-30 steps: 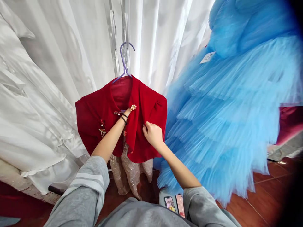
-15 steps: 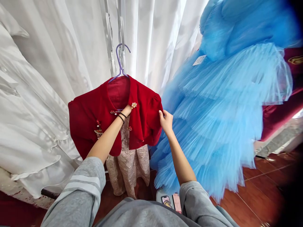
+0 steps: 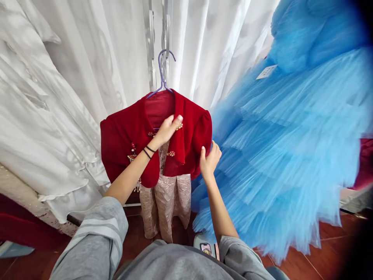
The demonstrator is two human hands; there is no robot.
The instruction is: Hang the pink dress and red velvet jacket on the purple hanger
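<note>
A short dark red velvet jacket (image 3: pixel 196 124) with beaded clasps hangs on a purple hanger (image 3: pixel 162 74) over a pale pink, shiny patterned garment (image 3: pixel 166 198). My left hand (image 3: pixel 167 130) is closed on the jacket's front edge near the collar, thumb on the outside beside a gold bead clasp and its other fingers hidden by the cloth. At the sleeve on the right side, my right hand (image 3: pixel 210 159) touches the edge with thumb and fingers apart. A beaded tassel ornament (image 3: pixel 133 155) on the other jacket front is partly covered by my left forearm.
A layered blue tulle dress (image 3: pixel 276 147) with a white tag (image 3: pixel 266 72) fills the right side. White drapery (image 3: pixel 192 42) hangs behind and left, around a metal rack (image 3: pixel 151 42). A phone (image 3: pixel 205 248) lies on a small pale surface below, above the red tiled floor.
The view has shifted left, so everything sits further right. My left thumb now shows over the jacket's front edge. My right hand has loosened from its pinch on the sleeve, fingers spreading.
</note>
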